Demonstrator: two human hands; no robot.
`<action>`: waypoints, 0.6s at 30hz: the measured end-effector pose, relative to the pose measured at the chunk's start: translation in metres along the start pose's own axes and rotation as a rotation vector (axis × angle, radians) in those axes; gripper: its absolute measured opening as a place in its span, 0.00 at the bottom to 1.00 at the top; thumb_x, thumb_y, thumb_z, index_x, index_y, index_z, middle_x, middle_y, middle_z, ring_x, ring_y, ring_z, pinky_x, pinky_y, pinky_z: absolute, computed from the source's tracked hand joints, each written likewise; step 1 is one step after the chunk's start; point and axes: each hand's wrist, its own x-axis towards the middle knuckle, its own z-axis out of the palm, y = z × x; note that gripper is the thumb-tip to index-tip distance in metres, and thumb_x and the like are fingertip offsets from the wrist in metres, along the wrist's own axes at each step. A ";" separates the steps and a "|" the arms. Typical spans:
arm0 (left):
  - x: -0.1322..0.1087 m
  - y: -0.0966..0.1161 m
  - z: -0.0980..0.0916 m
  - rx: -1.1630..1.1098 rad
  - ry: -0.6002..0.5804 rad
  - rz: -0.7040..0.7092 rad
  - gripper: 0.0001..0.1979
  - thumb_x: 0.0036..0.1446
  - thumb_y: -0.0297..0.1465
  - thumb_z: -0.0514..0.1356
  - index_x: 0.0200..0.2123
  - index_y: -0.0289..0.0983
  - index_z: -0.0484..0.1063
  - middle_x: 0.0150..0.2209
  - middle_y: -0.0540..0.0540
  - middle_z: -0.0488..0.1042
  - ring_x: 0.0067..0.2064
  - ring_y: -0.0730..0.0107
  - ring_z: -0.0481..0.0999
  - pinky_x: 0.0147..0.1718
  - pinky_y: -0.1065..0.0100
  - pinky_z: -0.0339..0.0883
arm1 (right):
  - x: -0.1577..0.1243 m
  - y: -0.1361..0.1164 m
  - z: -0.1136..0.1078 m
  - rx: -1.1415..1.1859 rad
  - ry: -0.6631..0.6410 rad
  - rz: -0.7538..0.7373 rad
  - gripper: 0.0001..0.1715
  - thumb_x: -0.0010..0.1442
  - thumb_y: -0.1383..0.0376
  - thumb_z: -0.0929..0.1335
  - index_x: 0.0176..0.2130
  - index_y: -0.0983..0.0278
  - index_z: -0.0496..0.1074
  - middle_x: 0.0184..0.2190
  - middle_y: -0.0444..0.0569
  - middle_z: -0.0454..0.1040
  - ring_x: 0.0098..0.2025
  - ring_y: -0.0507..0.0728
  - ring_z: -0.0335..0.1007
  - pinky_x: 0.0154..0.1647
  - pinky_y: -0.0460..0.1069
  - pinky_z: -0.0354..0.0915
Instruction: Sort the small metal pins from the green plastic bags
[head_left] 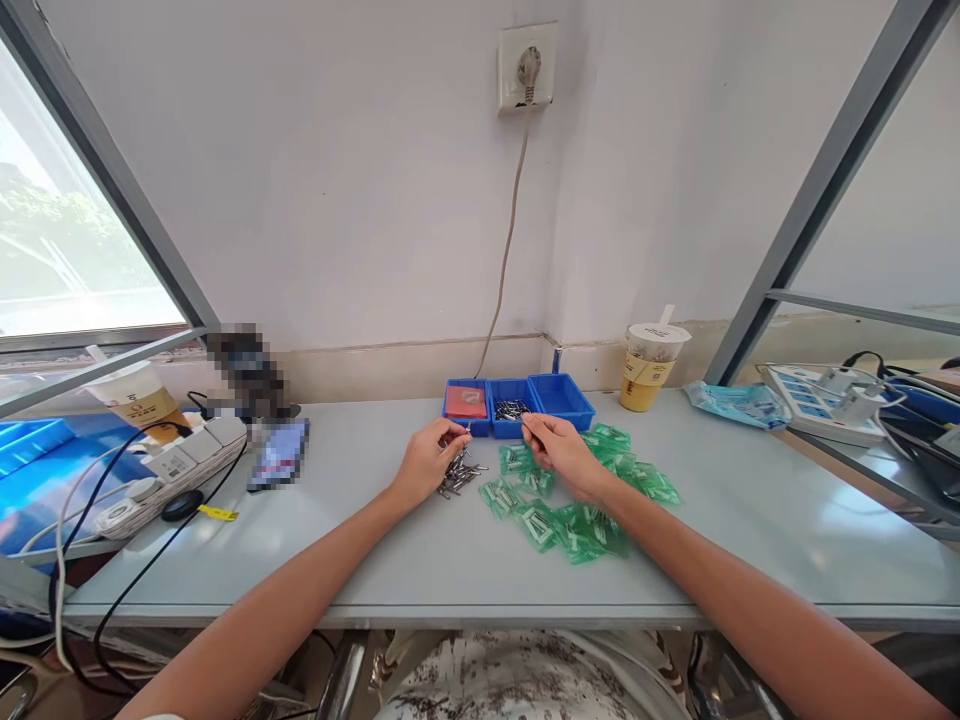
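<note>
My left hand [427, 464] is closed in a pinch, with a tiny shiny metal piece at its fingertips. Just below those fingers lies a loose pile of small metal pins [459, 478]. My right hand [564, 452] is pinched too, at the front of the middle blue bin [508, 388]; what it grips is too small to make out. That bin holds small dark metal parts [511, 410]. Small green plastic bags [537, 526] with metal pins inside are spread under and around my right hand.
A left blue bin [448, 400] holds a red packet [466, 402]; another blue bin [562, 396] stands on the right. Behind are a drink cup [646, 368] and a light-blue packet [739, 404]. Power strips and cables [176, 462], a tape measure [182, 505] and a phone [279, 452] occupy the left.
</note>
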 end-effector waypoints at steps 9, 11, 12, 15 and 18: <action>0.000 -0.004 0.002 -0.097 0.014 -0.160 0.15 0.63 0.45 0.63 0.35 0.38 0.75 0.27 0.51 0.76 0.29 0.69 0.77 0.31 0.69 0.66 | 0.004 0.006 -0.004 0.072 0.016 -0.017 0.25 0.62 0.44 0.71 0.32 0.63 0.69 0.25 0.39 0.62 0.19 0.45 0.47 0.19 0.44 0.42; 0.000 -0.005 0.002 -0.100 0.008 -0.160 0.16 0.62 0.46 0.63 0.34 0.38 0.74 0.29 0.51 0.77 0.30 0.69 0.77 0.32 0.69 0.66 | 0.005 0.007 -0.005 0.036 0.025 -0.046 0.23 0.62 0.45 0.71 0.35 0.62 0.70 0.28 0.41 0.65 0.19 0.46 0.48 0.19 0.45 0.42; 0.000 -0.005 0.002 -0.097 0.006 -0.162 0.17 0.62 0.46 0.63 0.34 0.38 0.74 0.29 0.50 0.77 0.30 0.69 0.76 0.32 0.69 0.66 | 0.005 0.007 -0.005 -0.009 0.029 -0.069 0.22 0.62 0.46 0.71 0.36 0.61 0.70 0.28 0.41 0.66 0.20 0.46 0.50 0.19 0.45 0.44; 0.000 -0.005 0.002 -0.092 0.015 -0.170 0.17 0.62 0.47 0.63 0.33 0.38 0.72 0.28 0.51 0.76 0.30 0.68 0.76 0.31 0.69 0.65 | 0.001 0.005 -0.005 -0.266 0.088 -0.261 0.18 0.64 0.48 0.70 0.37 0.60 0.70 0.30 0.43 0.69 0.24 0.51 0.57 0.22 0.47 0.53; 0.000 -0.005 0.002 -0.099 0.026 -0.164 0.17 0.63 0.47 0.63 0.33 0.39 0.71 0.26 0.52 0.74 0.29 0.68 0.75 0.31 0.68 0.66 | -0.004 0.001 -0.002 -0.550 0.163 -0.529 0.14 0.67 0.52 0.68 0.37 0.59 0.71 0.34 0.46 0.72 0.31 0.54 0.64 0.31 0.50 0.61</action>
